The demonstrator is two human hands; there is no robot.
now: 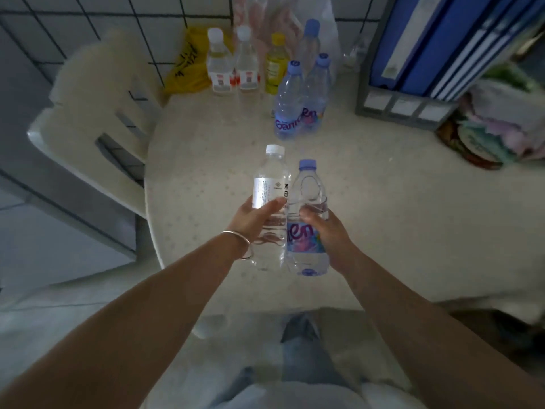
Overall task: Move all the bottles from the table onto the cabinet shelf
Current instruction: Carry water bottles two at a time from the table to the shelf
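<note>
- Left hand (250, 218): wrapped around the middle of a clear bottle with a white cap (269, 202), thumb laid across the front of it; a thin metal bangle (240, 243) sits on the wrist.
- Right hand (324, 228): closed around a clear bottle with a lilac cap (306, 219) and a pink-and-blue label, thumb on the front above the label.
- The two held bottles: both upright, side by side and touching, held over the near part of the desk (383, 216); whether their bases rest on the surface cannot be told.
- Desk: pale speckled top with a rounded left edge.
- Middle of desk: two more lilac-capped bottles (290, 101) of the same brand, standing together, touching, well apart from the held pair.
- Far edge of desk, by the tiled wall: two small clear bottles with white caps and red-and-white labels (233, 62), standing side by side; just right of them a yellow-capped bottle with a yellow label (275, 67); behind and right of that, a taller blue-capped bottle (308, 42), blurred.
- Behind the small bottles: a yellow plastic bag (188, 66) with black print, at the far left edge of the desk.
- Right far corner: a grey file holder (404, 106) with blue binders standing in it; crumpled bags (495, 125) beside it.
- Left of desk: a pale plastic chair (91, 113), pushed close.
</note>
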